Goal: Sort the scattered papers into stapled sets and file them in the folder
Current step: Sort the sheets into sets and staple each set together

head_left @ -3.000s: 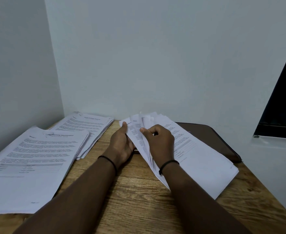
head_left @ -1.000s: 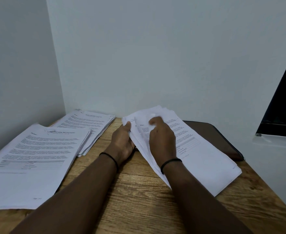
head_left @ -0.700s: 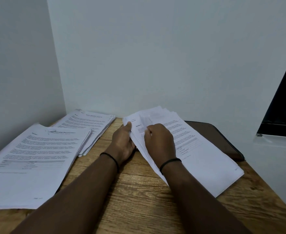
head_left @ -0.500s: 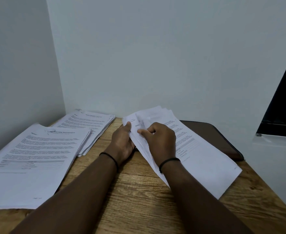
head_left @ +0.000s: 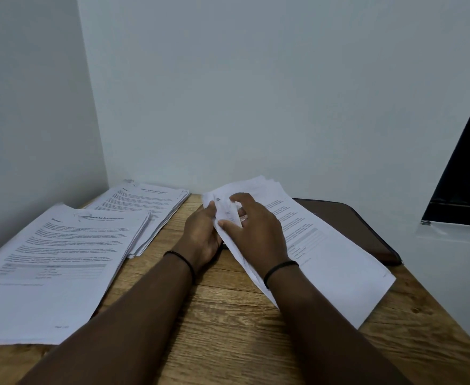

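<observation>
A loose stack of printed papers lies slanted on the wooden table, partly over a dark brown folder. My left hand grips the stack's upper left edge from below, thumb on top. My right hand lies on the stack, its thumb and fingers pinching the top sheets near the upper left corner. Two more paper sets lie to the left: a near one and a far one by the wall corner.
The wooden table is bounded by white walls at the back and left. A dark window opening with a white sill is at the right. The table's right edge runs close to the folder.
My right hand has kept leafing through the stack's upper left corner, its fingers now spread over the top sheets. The left hand and the two sets on the left have stayed put.
</observation>
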